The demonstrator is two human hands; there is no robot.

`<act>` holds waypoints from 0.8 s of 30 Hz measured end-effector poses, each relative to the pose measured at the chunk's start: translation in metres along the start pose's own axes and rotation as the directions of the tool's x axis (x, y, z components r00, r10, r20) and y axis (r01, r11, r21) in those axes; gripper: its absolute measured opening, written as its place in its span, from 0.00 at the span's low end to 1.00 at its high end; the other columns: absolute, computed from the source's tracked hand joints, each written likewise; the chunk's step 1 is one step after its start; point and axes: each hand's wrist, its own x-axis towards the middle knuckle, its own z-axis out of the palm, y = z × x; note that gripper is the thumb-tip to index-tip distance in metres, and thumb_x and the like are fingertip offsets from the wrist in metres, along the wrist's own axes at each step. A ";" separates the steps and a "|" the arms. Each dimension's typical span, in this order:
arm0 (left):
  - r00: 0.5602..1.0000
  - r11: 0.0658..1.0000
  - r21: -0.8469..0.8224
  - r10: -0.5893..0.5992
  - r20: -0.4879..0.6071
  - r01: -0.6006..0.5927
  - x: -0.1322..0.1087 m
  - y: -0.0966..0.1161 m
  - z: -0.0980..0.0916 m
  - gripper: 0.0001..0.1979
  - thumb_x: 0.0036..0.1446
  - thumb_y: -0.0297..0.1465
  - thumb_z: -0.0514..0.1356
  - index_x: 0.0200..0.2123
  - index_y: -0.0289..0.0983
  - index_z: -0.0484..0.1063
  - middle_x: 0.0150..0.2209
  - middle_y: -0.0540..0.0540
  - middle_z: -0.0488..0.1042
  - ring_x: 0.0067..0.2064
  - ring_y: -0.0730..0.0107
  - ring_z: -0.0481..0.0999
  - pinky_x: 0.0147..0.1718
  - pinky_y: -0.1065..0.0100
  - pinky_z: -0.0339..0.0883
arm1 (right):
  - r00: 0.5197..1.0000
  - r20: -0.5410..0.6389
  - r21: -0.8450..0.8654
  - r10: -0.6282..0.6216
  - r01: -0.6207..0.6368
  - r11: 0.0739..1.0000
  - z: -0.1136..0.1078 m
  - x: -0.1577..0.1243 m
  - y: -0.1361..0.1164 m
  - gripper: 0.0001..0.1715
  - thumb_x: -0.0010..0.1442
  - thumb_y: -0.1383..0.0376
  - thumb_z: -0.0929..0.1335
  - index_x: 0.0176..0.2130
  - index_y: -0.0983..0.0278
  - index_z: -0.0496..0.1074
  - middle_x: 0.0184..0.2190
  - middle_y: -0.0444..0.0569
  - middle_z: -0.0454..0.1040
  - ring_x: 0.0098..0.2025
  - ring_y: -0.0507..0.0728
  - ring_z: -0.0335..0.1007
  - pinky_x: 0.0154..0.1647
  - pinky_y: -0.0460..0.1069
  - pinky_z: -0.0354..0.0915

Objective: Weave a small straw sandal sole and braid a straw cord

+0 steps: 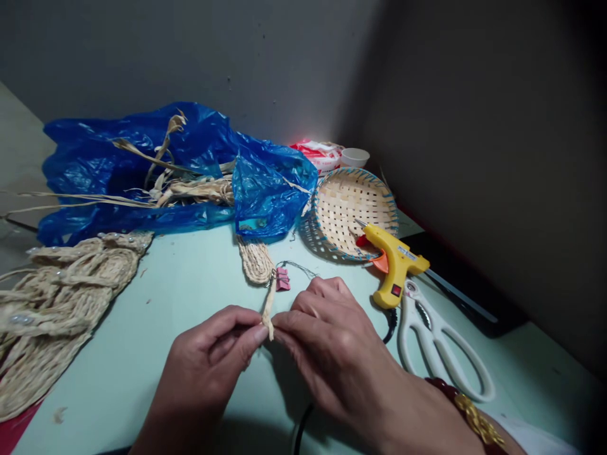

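Observation:
Between my two hands is a short pale strip of dried plant fibre [269, 308], pinched near its lower end. My left hand [213, 354] closes thumb and forefinger on it from the left. From the right, my right hand [336, 344] presses its fingertips against the same end; its other fingers are curled. The strip's top reaches a small woven oval piece [257, 260] lying on the table. A pink binder clip [282, 279] with a thin dark thread sits beside that piece. Whether the strip is joined to it I cannot tell.
A blue plastic bag [199, 136] of dried strips [199, 189] lies at the back. Woven straw soles [71, 309] are piled left. On the right are a bamboo basket [351, 205], a yellow glue gun [396, 262] leaning on it, and white-handled scissors [439, 344]. A wall stands behind.

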 end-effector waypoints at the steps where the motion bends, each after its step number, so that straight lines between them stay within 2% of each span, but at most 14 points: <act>1: 0.999 0.999 0.010 0.042 -0.007 -0.042 0.000 -0.001 0.000 0.05 0.49 0.34 0.67 0.25 0.41 0.76 0.23 0.52 0.74 0.26 0.73 0.69 0.27 0.74 0.63 | 0.999 0.024 0.038 0.023 -0.024 0.999 -0.001 0.000 0.000 0.13 0.67 0.68 0.62 0.34 0.64 0.73 0.29 0.46 0.69 0.36 0.56 0.58 0.41 0.54 0.52; 4: 0.979 0.973 0.102 0.205 0.011 -0.206 0.000 -0.007 -0.003 0.05 0.53 0.33 0.63 0.26 0.42 0.76 0.28 0.53 0.76 0.32 0.71 0.73 0.33 0.74 0.64 | 0.995 0.075 0.126 0.062 -0.071 0.990 -0.005 0.002 0.001 0.13 0.68 0.66 0.62 0.35 0.63 0.73 0.31 0.45 0.70 0.37 0.55 0.59 0.43 0.53 0.53; 6: 0.953 0.933 0.199 0.300 0.032 -0.300 0.000 -0.011 -0.006 0.05 0.55 0.33 0.61 0.28 0.43 0.75 0.29 0.54 0.75 0.32 0.72 0.73 0.33 0.74 0.64 | 0.993 0.094 0.157 0.077 -0.091 0.983 -0.005 0.002 0.002 0.13 0.69 0.65 0.62 0.35 0.63 0.73 0.31 0.45 0.70 0.37 0.55 0.60 0.43 0.53 0.53; 10: 0.901 0.824 0.375 0.423 0.095 -0.426 -0.001 -0.017 -0.009 0.05 0.58 0.32 0.59 0.33 0.44 0.76 0.30 0.54 0.74 0.33 0.73 0.74 0.33 0.75 0.64 | 0.991 0.090 0.195 0.103 -0.119 0.973 -0.002 0.002 0.001 0.12 0.67 0.63 0.64 0.33 0.64 0.72 0.30 0.44 0.71 0.36 0.54 0.61 0.43 0.52 0.53; 15: 0.898 0.784 0.463 0.436 0.064 -0.414 -0.007 -0.020 -0.006 0.08 0.61 0.35 0.56 0.37 0.46 0.76 0.34 0.54 0.74 0.36 0.72 0.74 0.36 0.73 0.64 | 0.987 0.047 0.202 0.156 -0.162 0.966 0.001 0.003 -0.001 0.08 0.63 0.68 0.65 0.31 0.65 0.68 0.27 0.43 0.69 0.33 0.54 0.60 0.38 0.51 0.52; 21: 0.903 0.756 0.549 0.429 -0.003 -0.357 -0.009 -0.010 -0.003 0.05 0.57 0.37 0.58 0.31 0.44 0.71 0.26 0.56 0.71 0.28 0.71 0.71 0.31 0.70 0.63 | 0.978 0.034 0.255 0.205 -0.206 0.945 0.002 0.003 -0.001 0.09 0.60 0.70 0.67 0.28 0.64 0.66 0.24 0.41 0.67 0.30 0.52 0.59 0.35 0.49 0.52; 24: 0.910 0.772 0.537 0.413 -0.020 -0.339 -0.011 -0.006 -0.003 0.05 0.57 0.38 0.59 0.31 0.46 0.71 0.26 0.58 0.72 0.28 0.72 0.72 0.31 0.71 0.63 | 0.977 0.007 0.265 0.213 -0.207 0.942 0.005 0.003 -0.001 0.10 0.58 0.72 0.66 0.26 0.64 0.64 0.23 0.40 0.65 0.29 0.50 0.59 0.34 0.48 0.52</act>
